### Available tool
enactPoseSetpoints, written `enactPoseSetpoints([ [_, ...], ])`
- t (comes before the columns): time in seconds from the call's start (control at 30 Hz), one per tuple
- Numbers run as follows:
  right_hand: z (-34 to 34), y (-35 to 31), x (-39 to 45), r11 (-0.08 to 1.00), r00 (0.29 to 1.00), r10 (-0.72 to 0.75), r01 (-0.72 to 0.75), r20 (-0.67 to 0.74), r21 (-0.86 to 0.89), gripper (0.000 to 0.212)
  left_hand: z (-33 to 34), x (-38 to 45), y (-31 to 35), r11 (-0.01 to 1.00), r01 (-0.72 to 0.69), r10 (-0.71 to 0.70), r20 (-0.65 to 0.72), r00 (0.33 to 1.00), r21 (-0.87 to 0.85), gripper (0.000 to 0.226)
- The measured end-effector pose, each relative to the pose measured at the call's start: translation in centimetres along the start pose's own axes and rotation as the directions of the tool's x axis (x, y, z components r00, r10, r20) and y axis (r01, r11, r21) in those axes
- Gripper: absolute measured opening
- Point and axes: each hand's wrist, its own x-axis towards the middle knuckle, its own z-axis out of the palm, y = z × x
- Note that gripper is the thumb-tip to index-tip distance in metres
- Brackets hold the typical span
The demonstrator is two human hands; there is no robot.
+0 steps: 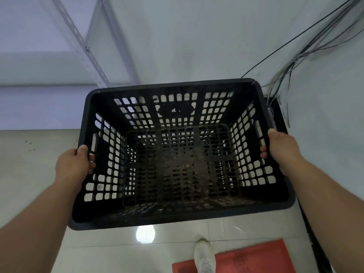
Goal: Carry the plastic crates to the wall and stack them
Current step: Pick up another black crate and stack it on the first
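Note:
A black plastic crate (177, 215) with slotted walls and a dusty mesh floor fills the middle of the view, right in front of the pale wall (197, 46). My left hand (73, 164) grips its left rim, thumb on top and fingers through a side slot. On the opposite rim my right hand (281, 148) holds the same way. Through the mesh floor more dark lattice shows, so another crate may lie under it; I cannot tell for sure. The crate is empty.
Loose black cables (295, 62) hang down the wall at the right, behind the crate's far corner. A slotted metal shelf upright (82, 42) leans at the left. A red mat (256, 259) and my white shoe (204, 257) are on the tiled floor.

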Motion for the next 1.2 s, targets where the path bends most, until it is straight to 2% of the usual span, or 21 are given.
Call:
enactPoseSetpoints([
  [0.13,0.2,1.0,-0.3,0.998,0.998,-0.055,0.055,-0.009,-0.026,0.032,-0.2,0.3,-0.6,1.0,-0.002,0.002,0.003,1.0,0.03,0.036],
  [0.3,0.2,1.7,-0.9,0.984,0.986,-0.164,0.161,-0.032,-0.074,0.037,0.0,0.3,-1.0,0.998,-0.029,0.029,-0.001,1.0,0.058,0.038],
  [0.53,0.4,1.7,-1.0,0.974,0.982,-0.181,0.172,-0.047,-0.147,0.044,-0.4,0.5,-1.3,0.989,-0.06,0.057,0.028,0.998,0.138,0.043],
  [0.63,0.1,1.2,-1.5,0.967,0.986,-0.163,0.152,-0.037,-0.205,0.039,-0.8,0.2,-1.1,0.991,-0.052,0.045,0.06,0.997,0.122,0.045],
  [0.77,-0.4,1.3,-2.1,0.907,0.973,-0.229,0.217,0.009,-0.361,0.047,-1.4,-1.1,-0.8,0.977,-0.112,0.1,0.075,0.992,0.181,0.053],
  [0.9,-0.6,1.9,-3.5,0.881,0.976,-0.219,0.201,0.007,-0.429,0.051,-1.8,-2.9,-2.3,0.943,-0.248,0.23,0.104,0.968,0.221,0.035],
  [1.03,-1.0,3.7,-5.2,0.849,0.976,-0.218,0.178,-0.023,-0.498,0.052,-2.6,-4.7,-4.5,0.942,-0.228,0.202,0.125,0.971,0.245,0.029],
  [1.1,-1.5,5.0,-6.1,0.821,0.968,-0.249,0.196,-0.027,-0.537,0.042,-3.0,-5.5,-5.7,0.939,-0.191,0.166,0.11,0.98,0.286,0.026],
  [1.2,-1.8,7.0,-7.2,0.746,0.949,-0.314,0.25,0.005,-0.617,0.033,-3.0,-5.8,-7.5,0.931,-0.158,0.133,0.097,0.986,0.329,0.041],
])
